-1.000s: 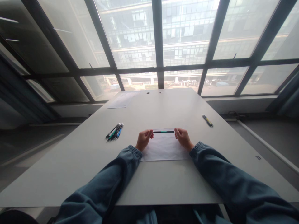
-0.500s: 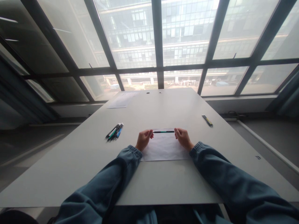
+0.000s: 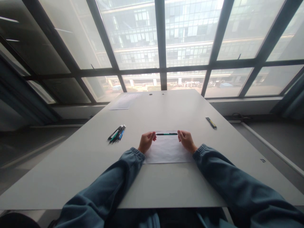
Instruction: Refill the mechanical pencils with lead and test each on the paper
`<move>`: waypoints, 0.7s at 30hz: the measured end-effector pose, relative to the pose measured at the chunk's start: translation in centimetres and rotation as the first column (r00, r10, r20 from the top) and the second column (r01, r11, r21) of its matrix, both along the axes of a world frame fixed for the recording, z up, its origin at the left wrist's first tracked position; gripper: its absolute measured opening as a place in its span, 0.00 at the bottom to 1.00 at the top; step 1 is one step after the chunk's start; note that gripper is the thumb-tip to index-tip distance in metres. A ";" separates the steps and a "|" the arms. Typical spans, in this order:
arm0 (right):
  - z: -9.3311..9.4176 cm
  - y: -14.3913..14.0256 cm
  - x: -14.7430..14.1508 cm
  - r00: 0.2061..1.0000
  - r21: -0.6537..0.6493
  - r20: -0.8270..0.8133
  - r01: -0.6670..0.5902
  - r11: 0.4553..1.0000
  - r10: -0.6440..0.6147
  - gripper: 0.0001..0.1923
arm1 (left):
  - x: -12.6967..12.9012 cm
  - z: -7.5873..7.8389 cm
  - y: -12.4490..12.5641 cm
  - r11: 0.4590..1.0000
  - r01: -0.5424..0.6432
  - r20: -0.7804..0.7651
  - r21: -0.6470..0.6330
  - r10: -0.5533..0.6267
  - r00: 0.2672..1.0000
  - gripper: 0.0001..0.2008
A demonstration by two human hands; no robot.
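A dark pen with a green band [image 3: 166, 134] is held level between my two hands, just above the far edge of a white sheet of paper [image 3: 167, 152]. My left hand [image 3: 146, 141] pinches the pen's left end. Its right end sits in the fingers of my right hand [image 3: 186, 140]. Both wrists rest near the sheet's side edges, and blue sleeves cover my forearms.
A bundle of several pens [image 3: 116, 134] lies on the grey table [image 3: 71, 171] to the left. A single yellow and black pen [image 3: 211, 122] lies at the right. Another sheet [image 3: 123, 102] sits at the far left corner, by large windows.
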State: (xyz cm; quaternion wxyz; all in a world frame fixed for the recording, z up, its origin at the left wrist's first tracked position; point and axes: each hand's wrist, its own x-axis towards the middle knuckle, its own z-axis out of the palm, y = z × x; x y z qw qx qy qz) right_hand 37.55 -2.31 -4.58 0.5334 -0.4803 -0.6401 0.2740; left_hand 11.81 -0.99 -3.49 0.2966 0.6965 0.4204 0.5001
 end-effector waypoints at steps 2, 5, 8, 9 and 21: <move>-0.1 0.0 0.0 1.000 -0.002 -0.003 -0.003 1.000 0.003 0.31 | 0.0 0.0 0.0 1.000 0.002 0.000 -0.001 -0.002 1.000 0.26; -0.1 0.1 0.1 1.000 0.007 0.004 -0.008 1.000 0.008 0.31 | 0.0 0.0 0.0 1.000 0.008 0.007 -0.007 -0.008 1.000 0.26; -0.1 0.1 0.1 1.000 0.009 0.011 -0.009 1.000 0.009 0.32 | 0.0 0.0 0.0 1.000 0.007 0.013 -0.010 -0.007 1.000 0.26; -0.1 0.1 0.1 1.000 0.007 0.010 -0.009 1.000 0.009 0.32 | 0.0 0.0 0.0 1.000 0.006 0.011 -0.012 -0.006 1.000 0.26; -0.4 0.2 0.1 1.000 0.000 0.002 -0.011 1.000 0.011 0.32 | 0.1 0.2 -0.2 1.000 -0.007 0.004 -0.018 0.007 1.000 0.27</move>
